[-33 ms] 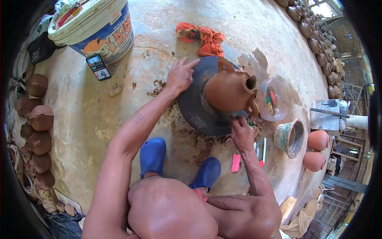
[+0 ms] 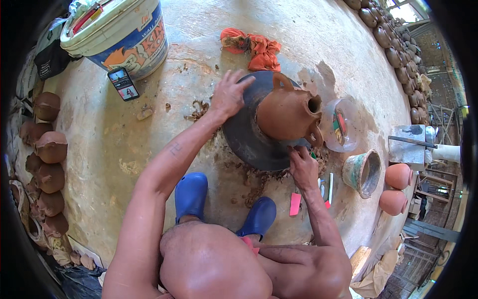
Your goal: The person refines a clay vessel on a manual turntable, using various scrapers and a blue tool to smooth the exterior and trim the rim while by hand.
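A brown clay jug [image 2: 284, 114] with two looped handles and an uneven, jagged mouth stands on a dark round turntable [image 2: 244, 142]. My left hand [image 2: 229, 94] is at the turntable's left edge, its fingers apart and holding nothing. At the near right edge, below the jug's lower handle, is my right hand [image 2: 303, 167]. Its thumb and fingers are pinched together at the rim; whatever they hold, if anything, is hidden. Clay scraps [image 2: 256, 192] lie around the turntable's near side.
Right of the jug are a clear bowl with tools [image 2: 343, 130], a stained pot [image 2: 352, 170] and a pink piece [image 2: 295, 204]. An orange cloth [image 2: 264, 52] lies beyond. A large bucket [image 2: 134, 55] and phone [image 2: 123, 84] stand left. Clay pots [image 2: 51, 147] line the left side.
My left hand has shifted slightly, with its fingers a little differently spread. The jug and my right hand look nearly the same.
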The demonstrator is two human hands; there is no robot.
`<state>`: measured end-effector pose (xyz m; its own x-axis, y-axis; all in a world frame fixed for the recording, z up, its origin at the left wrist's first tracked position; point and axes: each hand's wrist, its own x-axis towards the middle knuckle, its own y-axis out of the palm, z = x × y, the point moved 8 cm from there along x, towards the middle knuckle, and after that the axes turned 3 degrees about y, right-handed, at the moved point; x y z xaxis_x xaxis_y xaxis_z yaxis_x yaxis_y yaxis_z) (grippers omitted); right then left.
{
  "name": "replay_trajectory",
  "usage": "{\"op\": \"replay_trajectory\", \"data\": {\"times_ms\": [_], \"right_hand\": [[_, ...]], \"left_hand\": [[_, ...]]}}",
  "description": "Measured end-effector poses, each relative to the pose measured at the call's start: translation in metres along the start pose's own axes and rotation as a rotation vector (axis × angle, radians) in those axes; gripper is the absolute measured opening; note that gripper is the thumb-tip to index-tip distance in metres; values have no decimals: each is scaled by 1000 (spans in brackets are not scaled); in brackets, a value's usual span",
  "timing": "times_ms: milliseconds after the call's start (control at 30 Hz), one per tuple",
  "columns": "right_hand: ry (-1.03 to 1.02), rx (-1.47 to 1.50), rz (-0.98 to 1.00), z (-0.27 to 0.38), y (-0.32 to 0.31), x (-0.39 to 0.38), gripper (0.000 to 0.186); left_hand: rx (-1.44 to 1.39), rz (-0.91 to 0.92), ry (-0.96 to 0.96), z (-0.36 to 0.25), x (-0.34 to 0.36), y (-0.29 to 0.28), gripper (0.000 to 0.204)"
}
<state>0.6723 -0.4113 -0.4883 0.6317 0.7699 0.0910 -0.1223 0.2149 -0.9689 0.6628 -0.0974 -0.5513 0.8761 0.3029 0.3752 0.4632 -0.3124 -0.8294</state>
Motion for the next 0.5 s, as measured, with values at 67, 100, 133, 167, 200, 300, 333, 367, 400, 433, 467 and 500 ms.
{"op": "replay_trajectory", "data": {"times_ms": [67,100,133,167,200,300,333,367,400,433,467,500], "right_hand": [[-88,44,-28,-4,-7,-8,28],[-90,54,-27,3,-8,-10,28],[-113,105,-34,11,-11,-13,28],[-133,157,-42,21,-13,-15,29],[-131,157,-44,28,-12,-16,29],[-71,223,-136,41,-12,-17,26],[-21,234,-174,40,-13,-18,25],[23,258,-212,43,-12,-17,23],[22,260,-213,50,-12,-14,23],[39,226,-227,57,-14,-9,22],[53,197,-238,66,-15,-4,22],[57,192,-238,72,-16,1,22]], "left_hand": [[21,130,31,-42,-8,11,64],[63,271,52,-53,-22,17,63],[-17,244,83,-54,-32,21,65],[-11,251,82,-52,-42,20,65],[-62,234,76,-52,-51,16,66],[-193,200,53,-56,-76,-1,54],[-267,240,28,-63,-84,-3,42],[-327,282,-2,-65,-95,-8,30],[-399,254,-2,-69,-104,-10,16],[-448,177,-13,-75,-113,-15,15],[-524,69,-66,-71,-127,-21,17],[-611,-38,-114,-72,-136,-28,20]]}}
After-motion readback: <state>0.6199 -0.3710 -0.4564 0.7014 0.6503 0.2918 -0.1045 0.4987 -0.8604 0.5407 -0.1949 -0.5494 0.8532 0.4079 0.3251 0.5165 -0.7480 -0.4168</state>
